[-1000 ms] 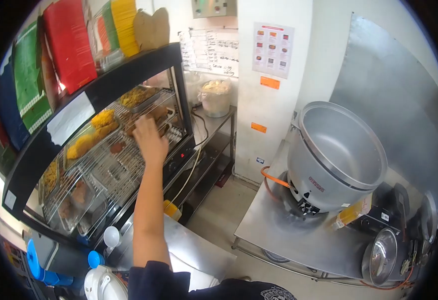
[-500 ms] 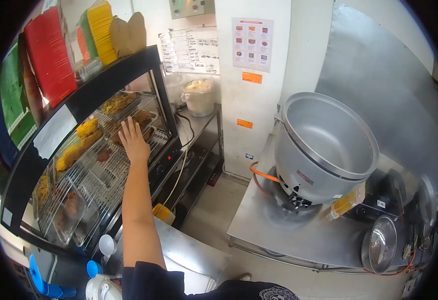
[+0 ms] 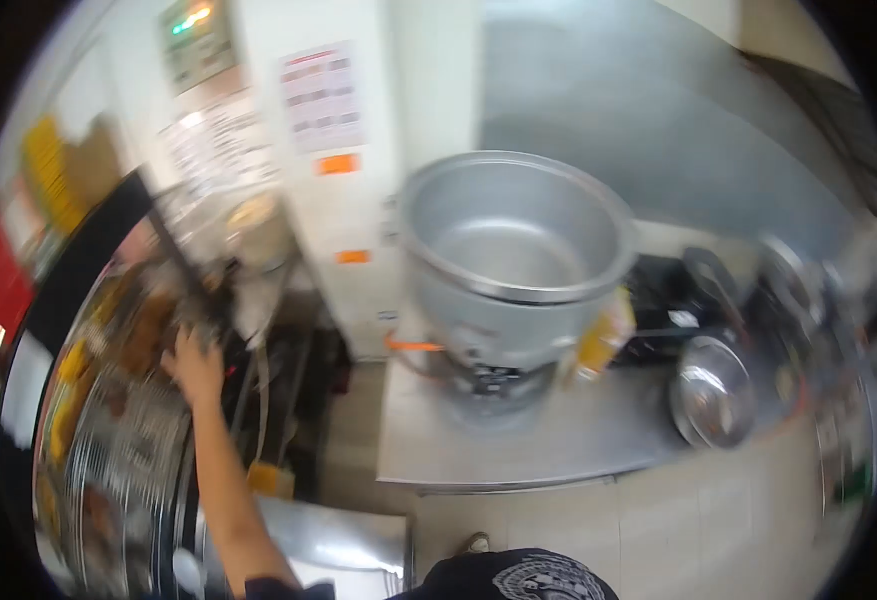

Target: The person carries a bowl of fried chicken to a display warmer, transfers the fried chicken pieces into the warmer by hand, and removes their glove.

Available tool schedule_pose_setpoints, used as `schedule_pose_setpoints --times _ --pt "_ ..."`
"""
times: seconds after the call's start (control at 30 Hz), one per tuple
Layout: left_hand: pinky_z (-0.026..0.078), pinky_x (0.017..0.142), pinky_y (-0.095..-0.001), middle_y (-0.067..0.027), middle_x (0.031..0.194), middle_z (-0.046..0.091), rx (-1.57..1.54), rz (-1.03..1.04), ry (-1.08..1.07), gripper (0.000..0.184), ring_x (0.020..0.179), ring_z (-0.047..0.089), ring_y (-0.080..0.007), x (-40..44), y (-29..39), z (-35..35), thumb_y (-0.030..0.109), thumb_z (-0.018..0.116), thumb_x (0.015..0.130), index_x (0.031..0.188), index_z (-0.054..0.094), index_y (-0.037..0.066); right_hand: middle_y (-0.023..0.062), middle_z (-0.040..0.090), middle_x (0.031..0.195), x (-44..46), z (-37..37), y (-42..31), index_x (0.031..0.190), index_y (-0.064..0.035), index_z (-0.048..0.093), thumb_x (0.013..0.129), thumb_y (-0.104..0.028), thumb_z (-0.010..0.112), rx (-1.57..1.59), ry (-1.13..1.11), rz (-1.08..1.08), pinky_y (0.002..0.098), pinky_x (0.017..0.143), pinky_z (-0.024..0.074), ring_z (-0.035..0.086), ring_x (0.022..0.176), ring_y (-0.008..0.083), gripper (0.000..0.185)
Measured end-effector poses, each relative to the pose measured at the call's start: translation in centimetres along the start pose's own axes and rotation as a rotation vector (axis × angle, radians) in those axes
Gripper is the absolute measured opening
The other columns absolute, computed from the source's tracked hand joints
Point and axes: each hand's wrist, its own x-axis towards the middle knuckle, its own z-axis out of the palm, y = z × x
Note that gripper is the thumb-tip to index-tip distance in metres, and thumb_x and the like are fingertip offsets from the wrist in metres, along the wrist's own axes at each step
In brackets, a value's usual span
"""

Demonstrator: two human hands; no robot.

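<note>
My left hand (image 3: 196, 365) reaches out with its fingers apart at the right end of a glass food warmer (image 3: 21, 395). Nothing shows in its grip, though motion blurs the fingertips. Beside it, inside the warmer, are wire racks (image 3: 139, 430) and trays of browned food (image 3: 149, 335), with yellow food (image 3: 71, 375) farther left. Whether the fingers touch the warmer's front or hover over it, I cannot tell. My right hand is out of view.
A large grey rice cooker pot (image 3: 519, 240), uncovered, stands on a steel table (image 3: 439, 450). A metal bowl (image 3: 711, 395) and a yellow carton (image 3: 604, 335) are to its right. A low steel surface (image 3: 334, 535) lies in front of me.
My view has swung to the right, so the warmer sits farther left and the pot nearer the middle. My left hand remains spread, now by the warmer's right end.
</note>
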Motion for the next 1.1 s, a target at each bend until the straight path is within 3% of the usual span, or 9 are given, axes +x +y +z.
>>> schedule_pose_setpoints --times 0.1,0.17,0.2,0.27,0.47,0.77,0.97,1.03,1.1 --pt "0.037 0.113 -0.0479 -0.0208 0.132 0.064 -0.672 0.004 -0.022 0.035 0.123 0.059 -0.0357 -11.0 5.3 0.9 0.014 0.058 0.1 0.13 0.062 -0.003 0.0127 0.072 0.096 2.2 0.5 6.1 0.094 -0.007 0.071 0.095 -0.032 0.061 -0.353 -0.168 0.087 0.0438 0.087 0.0539 0.069 0.092 0.0281 0.027" --pt "0.055 0.085 -0.0391 -0.019 0.115 0.07 -0.682 0.131 -0.183 0.028 0.097 0.069 -0.031 -20.2 5.8 4.3 0.011 0.058 0.1 0.122 0.065 -0.004 0.0122 0.073 0.108 1.4 2.0 6.1 0.113 -0.0048 0.07 0.097 -0.031 0.059 -0.519 -0.363 0.127 0.0412 0.088 0.0557 0.071 0.096 0.0254 0.033" --pt "0.055 0.074 -0.0326 -0.0161 0.103 0.072 -1.129 -0.246 -0.546 0.023 0.084 0.068 -0.0193 -24.6 9.3 1.7 0.012 0.06 0.1 0.115 0.069 -0.003 0.0119 0.074 0.114 1.3 4.7 11.4 0.122 -0.0037 0.069 0.098 -0.031 0.059 -0.556 -0.509 0.021 0.04 0.088 0.0566 0.072 0.099 0.0241 0.038" --pt "0.049 0.063 -0.0256 -0.0057 0.086 0.067 -1.209 -0.058 -0.641 0.02 0.071 0.058 -0.0093 -32.7 13.7 0.7 0.015 0.059 0.1 0.107 0.069 -0.001 0.0158 0.075 0.11 -4.9 1.7 -5.9 0.12 0.0023 0.069 0.094 -0.039 0.066 -0.411 -0.275 0.318 0.0401 0.085 0.0567 0.072 0.094 0.0239 0.049" --pt "0.053 0.069 -0.0274 -0.0113 0.101 0.071 -1.21 0.16 -1.292 0.024 0.081 0.064 -0.0119 -38.0 31.1 -7.8 0.009 0.057 0.101 0.12 0.066 -0.002 0.017 0.075 0.106 -2.3 2.0 -2.2 0.115 0.0025 0.072 0.088 -0.048 0.071 -0.124 -0.175 0.286 0.0426 0.085 0.0543 0.071 0.095 0.0268 0.058" --pt "0.054 0.076 -0.0305 -0.0123 0.119 0.067 -1.33 0.214 -1.569 0.046 0.087 0.067 -0.0179 -40.0 56.8 -10.9 0.021 0.057 0.104 0.144 0.046 0.002 0.0183 0.074 0.113 -3.2 -1.7 7.3 0.123 0.0002 0.069 0.09 -0.05 0.069 0.037 0.123 0.338 0.0382 0.093 0.0543 0.07 0.105 0.0275 0.06" --pt "0.054 0.079 -0.0369 -0.0176 0.149 0.038 -1.447 -0.323 -1.691 0.084 0.104 0.066 -0.0322 -46.5 70.8 -14.2 0.047 0.065 0.098 0.159 0.018 0.014 0.0172 0.074 0.112 -7.4 -3.4 22.0 0.123 -0.0064 0.071 0.093 -0.044 0.068 0.016 -0.133 0.187 0.0426 0.089 0.054 0.068 0.099 0.0273 0.049" --pt "0.056 0.074 -0.0389 -0.0219 0.155 0.028 -1.427 -0.531 -1.671 0.096 0.103 0.067 -0.0389 -47.9 73.7 -13.6 0.055 0.069 0.093 0.16 0.012 0.016 0.012 0.074 0.113 -11.4 -7.3 21.4 0.108 -0.0085 0.076 0.092 -0.036 0.069 0.275 -0.085 0.491 0.0399 0.092 0.0521 0.067 0.101 0.0271 0.033" --pt "0.057 0.068 -0.0382 -0.0231 0.154 0.026 -1.421 -0.62 -1.723 0.098 0.098 0.068 -0.0391 -49.7 75.6 -11.8 0.057 0.069 0.092 0.16 0.011 0.016 0.0145 0.074 0.117 -12.8 -10.1 25.4 0.122 -0.0037 0.071 0.09 -0.047 0.07 0.044 -0.014 0.334 0.0396 0.095 0.0528 0.068 0.107 0.0284 0.054"
